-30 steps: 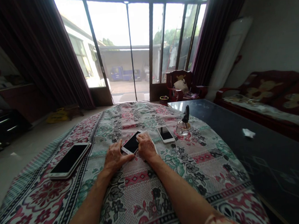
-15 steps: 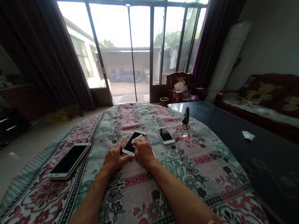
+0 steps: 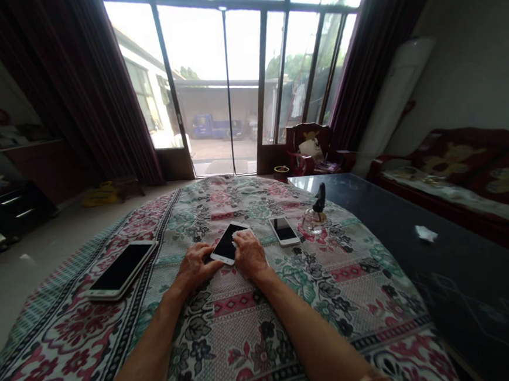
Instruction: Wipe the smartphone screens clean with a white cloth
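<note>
A white smartphone (image 3: 225, 248) with a dark screen lies at a slant on the patterned tablecloth (image 3: 241, 303). My left hand (image 3: 194, 267) grips its lower left edge, the thumb along the bottom end and the fingers at the side. Closed around a crumpled white tissue (image 3: 236, 236), my right hand (image 3: 251, 255) presses on the right part of the screen and hides some of it. Just to the right lies a smaller white phone (image 3: 285, 232), face up. Beyond that stands a clear bottle (image 3: 313, 221) with a black spray head (image 3: 320, 198).
A large white device (image 3: 122, 272) with a black screen rests at the table's left. On the dark table (image 3: 371, 222) at the right is a crumpled white paper (image 3: 426, 234). A wooden armchair (image 3: 306, 145) and a sofa (image 3: 446, 158) stand behind.
My right hand and the tissue have shifted slightly right across the phone's screen. My left hand stays at the phone's edge. The whole view has shifted a little.
</note>
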Motion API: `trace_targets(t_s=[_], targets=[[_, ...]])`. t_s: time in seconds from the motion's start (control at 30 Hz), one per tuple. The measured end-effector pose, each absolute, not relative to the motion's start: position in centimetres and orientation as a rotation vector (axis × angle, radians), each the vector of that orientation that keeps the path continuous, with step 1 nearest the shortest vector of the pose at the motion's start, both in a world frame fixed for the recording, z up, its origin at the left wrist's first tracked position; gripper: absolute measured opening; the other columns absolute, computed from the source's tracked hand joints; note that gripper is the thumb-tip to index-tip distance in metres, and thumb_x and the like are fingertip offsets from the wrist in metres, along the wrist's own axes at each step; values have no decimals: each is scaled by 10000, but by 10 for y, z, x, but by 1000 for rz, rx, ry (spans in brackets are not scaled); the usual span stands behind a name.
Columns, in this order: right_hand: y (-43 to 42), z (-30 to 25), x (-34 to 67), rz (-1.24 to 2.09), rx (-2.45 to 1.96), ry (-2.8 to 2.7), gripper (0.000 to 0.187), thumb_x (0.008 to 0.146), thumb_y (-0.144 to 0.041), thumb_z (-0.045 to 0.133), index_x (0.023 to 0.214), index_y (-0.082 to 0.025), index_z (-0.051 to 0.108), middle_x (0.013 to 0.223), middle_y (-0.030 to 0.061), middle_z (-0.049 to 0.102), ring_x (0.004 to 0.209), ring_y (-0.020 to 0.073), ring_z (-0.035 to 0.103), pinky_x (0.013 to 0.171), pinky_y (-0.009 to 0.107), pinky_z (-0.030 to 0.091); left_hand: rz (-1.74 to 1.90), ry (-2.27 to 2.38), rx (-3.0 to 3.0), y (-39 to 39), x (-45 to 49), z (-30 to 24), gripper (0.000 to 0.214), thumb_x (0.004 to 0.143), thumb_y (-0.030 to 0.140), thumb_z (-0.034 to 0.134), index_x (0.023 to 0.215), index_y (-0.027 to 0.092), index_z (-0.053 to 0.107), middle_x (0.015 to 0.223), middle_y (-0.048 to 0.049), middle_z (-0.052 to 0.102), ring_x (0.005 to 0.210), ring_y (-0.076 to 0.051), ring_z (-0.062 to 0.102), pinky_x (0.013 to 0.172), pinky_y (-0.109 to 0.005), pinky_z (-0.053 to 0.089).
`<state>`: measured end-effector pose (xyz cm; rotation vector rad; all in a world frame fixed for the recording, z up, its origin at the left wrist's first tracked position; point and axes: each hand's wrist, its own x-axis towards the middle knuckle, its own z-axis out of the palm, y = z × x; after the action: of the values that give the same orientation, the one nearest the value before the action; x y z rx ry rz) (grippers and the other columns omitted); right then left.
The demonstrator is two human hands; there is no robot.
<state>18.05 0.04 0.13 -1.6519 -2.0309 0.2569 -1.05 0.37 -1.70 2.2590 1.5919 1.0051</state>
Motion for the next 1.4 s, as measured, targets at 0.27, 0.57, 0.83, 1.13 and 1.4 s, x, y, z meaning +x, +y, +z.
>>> trace_targets(t_s=[0.27, 0.57, 0.83, 1.13, 1.4], targets=[[-33, 3, 180, 244, -1483, -2232, 393, 903, -156, 478, 1244, -213, 664, 1410, 38, 583, 1355, 258, 418, 1124, 387, 316, 991, 1596, 2238, 5, -10, -19, 369, 676, 430, 750, 972, 210, 759, 1121, -80, 713, 1130, -286, 622, 1025, -386, 467], [-35, 9, 185, 233, -1411, -2301, 370, 910, -161, 483, 1204, -261, 684, 1371, 9, 613, 1323, 223, 439, 1090, 375, 356, 1028, 1562, 2268, 5, -10, -21, 361, 696, 415, 730, 972, 182, 742, 1084, -98, 708, 1082, -289, 637, 988, -391, 483], [18, 15, 187, 165, -1556, -2254, 372, 928, -171, 447, 1225, -232, 663, 1387, 23, 595, 1260, 215, 471, 1033, 339, 368, 1004, 1582, 2233, 3, -8, -17, 326, 723, 386, 724, 994, 206, 746, 1103, -87, 702, 1101, -276, 626, 1004, -381, 467], [66, 16, 168, 192, -1603, -2316, 386, 910, -128, 414, 1196, -243, 648, 1381, 61, 579, 1269, 255, 451, 1035, 418, 361, 968, 1585, 2274, 3, -6, -16, 286, 772, 313, 716, 1037, 212, 743, 1067, -71, 699, 1077, -261, 618, 1013, -405, 459], [42, 12, 165, 199, -1387, -2424, 351, 948, -170, 416, 1186, -259, 658, 1350, 41, 602, 1264, 242, 444, 1036, 414, 361, 976, 1620, 2258, 2, -5, -15, 296, 762, 292, 738, 1040, 190, 730, 1093, -83, 693, 1086, -260, 618, 1003, -388, 469]])
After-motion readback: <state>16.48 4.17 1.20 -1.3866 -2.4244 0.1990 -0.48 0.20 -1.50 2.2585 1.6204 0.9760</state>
